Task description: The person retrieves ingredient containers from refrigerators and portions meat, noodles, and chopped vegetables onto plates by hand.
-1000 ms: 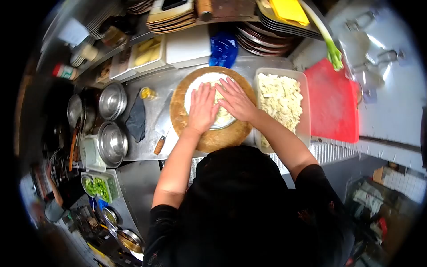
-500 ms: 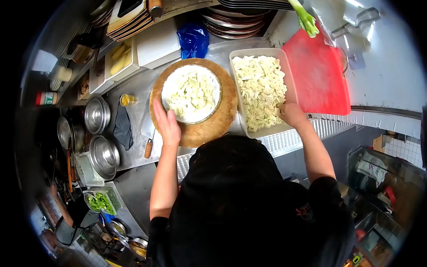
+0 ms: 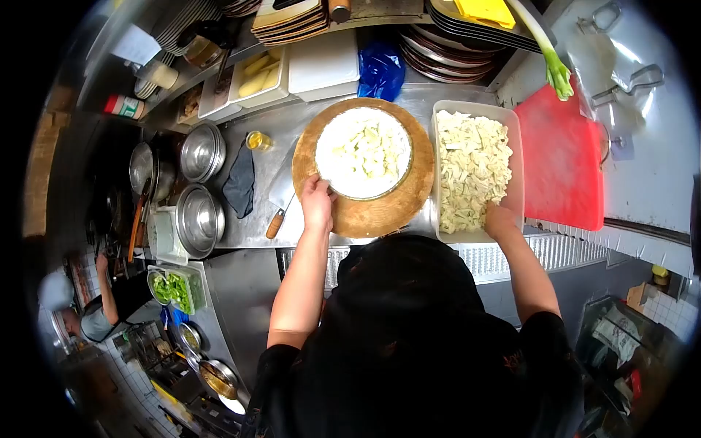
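A metal bowl of pale cut vegetable pieces rests on a round wooden chopping board. My left hand is at the bowl's near left rim, its fingers curled around the edge. To the right stands a plastic tub full of pale pieces that look like cauliflower. Inside the tub's near right corner, my right hand reaches down among the pieces; its fingertips are hidden. A cleaver with a wooden handle lies left of the board.
A red cutting board is right of the tub, with a leek above it. Metal bowls, a dark cloth and a small yellow jar sit on the left. A co-worker stands at far left.
My left hand has gone from flat beside the bowl to curled at its rim. My right hand remains in the tub's near corner, slightly deeper. The whole view has shifted.
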Demonstrator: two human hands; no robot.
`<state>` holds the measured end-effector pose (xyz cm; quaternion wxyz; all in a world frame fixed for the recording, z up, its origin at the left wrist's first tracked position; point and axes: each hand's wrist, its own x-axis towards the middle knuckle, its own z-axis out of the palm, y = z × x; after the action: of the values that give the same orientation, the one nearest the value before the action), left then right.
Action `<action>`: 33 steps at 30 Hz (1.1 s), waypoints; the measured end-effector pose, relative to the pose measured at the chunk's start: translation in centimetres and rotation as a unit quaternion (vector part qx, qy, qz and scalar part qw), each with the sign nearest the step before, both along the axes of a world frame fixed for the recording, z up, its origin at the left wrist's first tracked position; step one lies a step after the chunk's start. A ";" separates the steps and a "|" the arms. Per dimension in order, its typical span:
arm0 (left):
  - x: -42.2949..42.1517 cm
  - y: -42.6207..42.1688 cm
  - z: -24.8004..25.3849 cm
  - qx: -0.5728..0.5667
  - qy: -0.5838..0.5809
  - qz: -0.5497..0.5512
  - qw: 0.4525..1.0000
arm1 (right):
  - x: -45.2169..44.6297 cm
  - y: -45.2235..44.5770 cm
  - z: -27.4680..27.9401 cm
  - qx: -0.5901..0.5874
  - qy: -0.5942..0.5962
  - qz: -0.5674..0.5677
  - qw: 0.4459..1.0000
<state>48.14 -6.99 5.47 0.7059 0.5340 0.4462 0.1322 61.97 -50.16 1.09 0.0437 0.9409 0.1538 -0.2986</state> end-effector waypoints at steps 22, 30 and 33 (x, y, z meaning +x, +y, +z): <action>-1.6 -1.5 -0.2 0.036 0.048 -0.038 0.997 | 4.7 16.7 10.5 0.623 0.091 -0.104 0.770; -4.9 -3.5 1.5 -0.008 0.064 0.018 0.998 | 9.1 26.9 3.3 0.562 0.035 0.079 0.823; -5.9 -4.2 1.7 -0.035 0.047 0.035 0.998 | 8.8 27.4 2.0 0.520 -0.077 0.216 0.823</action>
<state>42.25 -11.17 7.18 0.6972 0.4987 0.5018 0.1157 70.75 -22.74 3.12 -0.3771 0.7866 0.4817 -0.0839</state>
